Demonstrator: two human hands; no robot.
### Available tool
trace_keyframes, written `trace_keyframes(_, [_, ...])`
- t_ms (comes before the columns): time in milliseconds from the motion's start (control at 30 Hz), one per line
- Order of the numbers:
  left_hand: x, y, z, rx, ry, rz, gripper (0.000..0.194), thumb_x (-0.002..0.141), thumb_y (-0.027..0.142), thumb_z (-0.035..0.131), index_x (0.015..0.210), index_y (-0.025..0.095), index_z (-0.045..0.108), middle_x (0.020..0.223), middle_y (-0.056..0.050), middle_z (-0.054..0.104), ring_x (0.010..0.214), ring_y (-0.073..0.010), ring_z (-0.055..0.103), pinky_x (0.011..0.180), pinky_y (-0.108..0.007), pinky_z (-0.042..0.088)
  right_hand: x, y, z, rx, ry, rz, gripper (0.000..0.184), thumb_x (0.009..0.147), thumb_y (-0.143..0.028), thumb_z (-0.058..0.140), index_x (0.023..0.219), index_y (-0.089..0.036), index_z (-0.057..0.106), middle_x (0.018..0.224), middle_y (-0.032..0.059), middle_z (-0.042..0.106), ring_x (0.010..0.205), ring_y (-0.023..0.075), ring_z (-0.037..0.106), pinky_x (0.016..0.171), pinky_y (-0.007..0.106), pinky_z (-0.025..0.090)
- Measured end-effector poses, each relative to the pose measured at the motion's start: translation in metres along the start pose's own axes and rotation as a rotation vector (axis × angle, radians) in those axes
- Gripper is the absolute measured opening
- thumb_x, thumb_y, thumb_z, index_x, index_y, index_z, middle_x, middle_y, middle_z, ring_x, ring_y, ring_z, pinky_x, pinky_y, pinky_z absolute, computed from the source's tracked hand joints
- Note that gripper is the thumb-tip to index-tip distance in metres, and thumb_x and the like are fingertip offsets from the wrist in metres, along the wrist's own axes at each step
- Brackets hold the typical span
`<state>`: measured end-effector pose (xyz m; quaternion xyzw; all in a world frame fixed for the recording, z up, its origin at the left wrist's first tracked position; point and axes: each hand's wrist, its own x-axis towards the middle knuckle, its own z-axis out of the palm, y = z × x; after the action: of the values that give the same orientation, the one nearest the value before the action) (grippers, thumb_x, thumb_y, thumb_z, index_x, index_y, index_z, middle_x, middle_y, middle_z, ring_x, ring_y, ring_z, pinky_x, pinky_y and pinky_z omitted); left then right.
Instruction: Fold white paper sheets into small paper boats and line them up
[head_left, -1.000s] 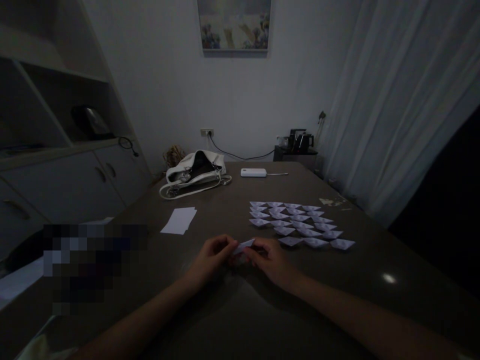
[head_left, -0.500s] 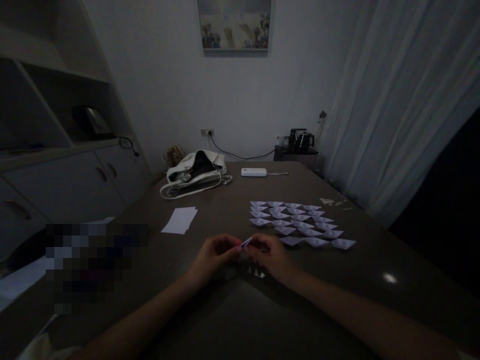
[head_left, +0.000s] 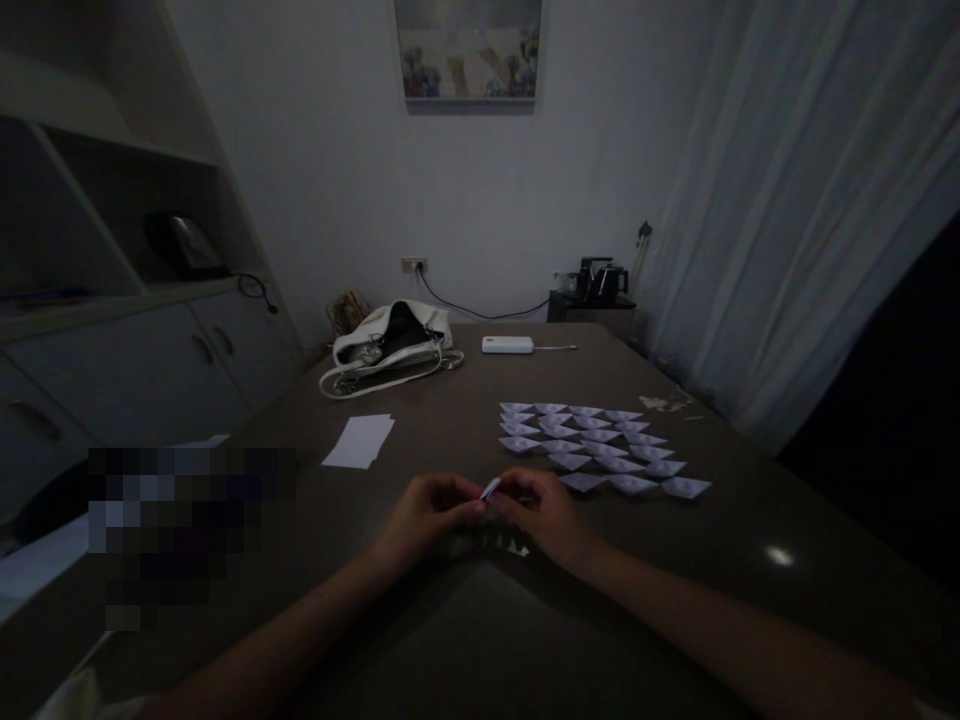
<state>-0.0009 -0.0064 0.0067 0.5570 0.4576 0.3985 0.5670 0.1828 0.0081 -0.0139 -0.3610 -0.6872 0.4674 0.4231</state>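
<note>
Between my two hands, just above the table, is a small folded piece of white paper (head_left: 490, 489). My left hand (head_left: 429, 510) pinches its left side with thumb and fingers. My right hand (head_left: 541, 510) grips the other side the same way. Fingertips cover most of the paper, so its full shape is hidden. Beyond my right hand, several white paper boats (head_left: 615, 464) stand in rows on the table. A few flat sheets of white paper (head_left: 358, 442) lie to the left, past my left hand.
The brown table (head_left: 480, 640) carries a white handbag (head_left: 390, 345) at the back left and a white power bank (head_left: 508, 345) with a short cable at the back. Paper scraps (head_left: 664, 403) lie near the right edge. A blurred patch (head_left: 187, 520) covers the left side.
The folded paper has tilted and turned slightly between my fingertips, showing more of its white face. Both hands stay in nearly the same place.
</note>
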Motion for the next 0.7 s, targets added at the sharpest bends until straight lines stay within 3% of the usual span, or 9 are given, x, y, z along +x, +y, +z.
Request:
trace_keyframes(433, [0.0012, -0.0004, 0.0014, 0.012, -0.097, 0.045, 0.035, 0.066, 0.043, 0.075, 0.076, 0.012, 0.061, 0.069, -0.001, 0.065, 0.064, -0.0141, 0.060, 0.065, -0.025, 0.044, 0.0038, -0.0001, -0.0014, 0.083, -0.079, -0.017, 0.029, 0.080, -0.045, 0.063, 0.081, -0.016, 0.060, 0.070, 0.0001, 0.058, 0.058, 0.0105, 0.052, 0.054, 0.023, 0.041])
trace_keyframes(700, [0.0010, -0.0019, 0.0009, -0.025, -0.186, 0.057, 0.032, 0.071, 0.040, 0.072, 0.076, 0.012, 0.060, 0.063, 0.002, 0.059, 0.058, -0.0099, 0.053, 0.060, -0.023, 0.040, 0.0045, -0.0053, -0.0021, 0.217, -0.127, 0.033, 0.034, 0.075, -0.049, 0.068, 0.074, -0.017, 0.055, 0.064, -0.0036, 0.050, 0.052, 0.0079, 0.046, 0.049, 0.021, 0.036])
